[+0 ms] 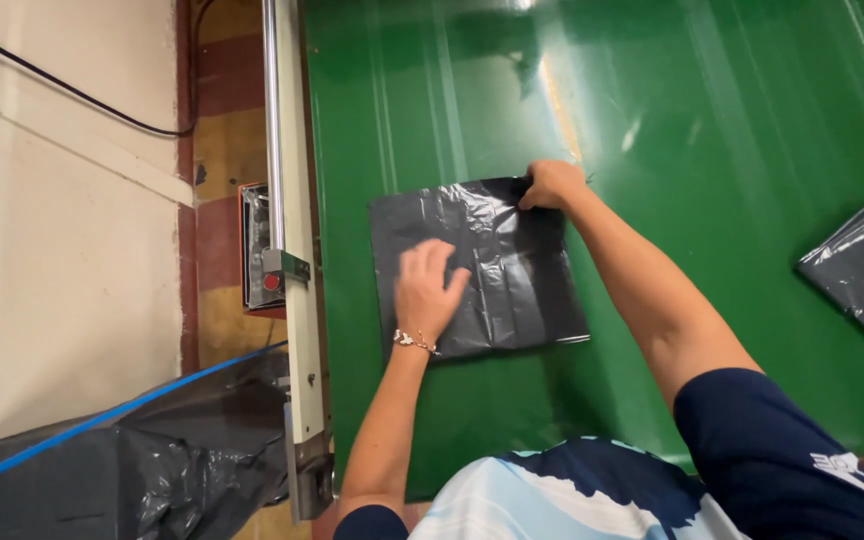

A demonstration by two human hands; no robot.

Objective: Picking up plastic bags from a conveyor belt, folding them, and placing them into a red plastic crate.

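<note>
At the far left, beside a pale wall, a heap of crumpled black plastic (142, 470) crossed by a blue strap sits low in the view, and a metal rail (292, 230) with a small red button runs up the left edge of the green table (732, 120). Just right of the rail lies the black plastic bag (482, 265), spread flat on the green surface, roughly square, its slightly longer side running away from the person, its film glossy and creased with fold lines. The left hand (426, 290) rests directly on the bag's near-left part, palm down, fingers spread wide and flat, pinning the film rather than gripping it; a thin bracelet sits at the wrist. The right hand (550, 184) is at the bag's far-right corner, fingers curled closed on the edge there, so that corner looks pinched and slightly lifted. Both hands touch the bag, so neither is nearer; they sit on a diagonal across it, left hand near, right hand far, and the bag's free near-right corner lies between the 2 forearms. Well apart to the right, near the table's right edge, lies 1 folded black bag (862, 270), a compact flat packet with neat layered edges, untouched by either hand.
</note>
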